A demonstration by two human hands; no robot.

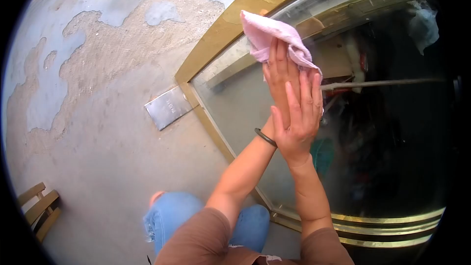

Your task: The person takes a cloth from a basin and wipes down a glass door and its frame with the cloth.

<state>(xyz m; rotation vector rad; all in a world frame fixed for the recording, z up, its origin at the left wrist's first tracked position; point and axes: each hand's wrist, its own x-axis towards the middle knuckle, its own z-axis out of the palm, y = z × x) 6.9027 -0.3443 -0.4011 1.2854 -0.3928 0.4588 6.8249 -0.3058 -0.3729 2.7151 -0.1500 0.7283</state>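
Note:
A pink cloth [272, 29] lies against the glass pane [235, 103], its upper corner folded loosely outward. My left hand [282, 81], with a dark bracelet [265, 138] at the wrist, is laid flat on the cloth with fingers stretched out. Partly over it is my right hand [300, 127], open, with its thumb apart and its fingers extended along the cloth's right edge. Most of the left thumb side is hidden beneath the right hand. Whether the right fingertips touch the cloth or the glass, I cannot tell.
The pane sits in a gold-coloured frame [211, 130] with shiny bands [387, 229] along it. A thin rod [387, 83] crosses the dark glass. A metal plate [169, 108] lies on the concrete floor beside the frame. A wooden slatted seat [41, 211] stands lower left.

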